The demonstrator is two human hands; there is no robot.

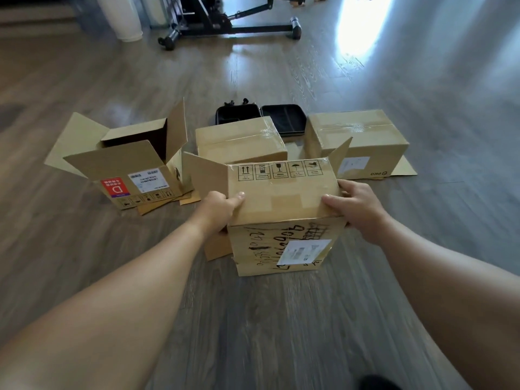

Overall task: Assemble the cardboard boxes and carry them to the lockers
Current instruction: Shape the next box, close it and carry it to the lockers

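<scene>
near box [284, 218]: brown cardboard, handwriting and white label on front, side flaps splayed | left box [132, 175]: top open, flaps up, red "d" sticker | middle box [239, 142]: taped shut | right box [360, 139]: taped shut, on flat cardboard

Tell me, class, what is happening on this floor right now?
A person is working on the nearest cardboard box, which stands on the wooden floor. The left hand and the right hand grip its opposite sides, and two of its flaps stick up at the far side. Behind it stand two taped boxes and, to the left, an open box with its flaps up.
</scene>
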